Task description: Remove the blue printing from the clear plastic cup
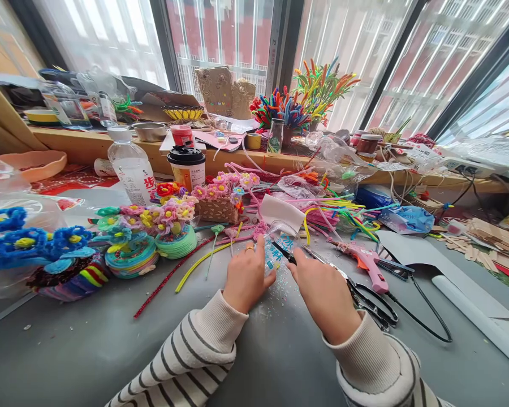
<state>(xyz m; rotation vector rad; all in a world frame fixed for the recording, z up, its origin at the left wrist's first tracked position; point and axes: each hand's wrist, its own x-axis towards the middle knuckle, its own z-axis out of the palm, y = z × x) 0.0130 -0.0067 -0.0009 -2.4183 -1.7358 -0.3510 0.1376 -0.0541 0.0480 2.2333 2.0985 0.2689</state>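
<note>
My left hand [248, 274] is closed around the side of a clear plastic cup [286, 240] with blue lettering, lying on the grey table. In my right hand [324, 288] is a slim black knife [283, 252], its dark blade lying across the cup's wall. My fingers hide most of the knife's handle. Small pale shavings [275, 294] are scattered on the table below the cup. Beside my right hand lie black-handled scissors [375, 305] and a pink glue gun [371, 268].
Pipe-cleaner flower pots [176, 240] stand on the left, near a water bottle [129, 167] and a paper coffee cup [187, 169]. Loose pipe cleaners [322, 217] spread behind my hands. White paper [462, 299] and the glue gun's cord [424, 322] occupy the right.
</note>
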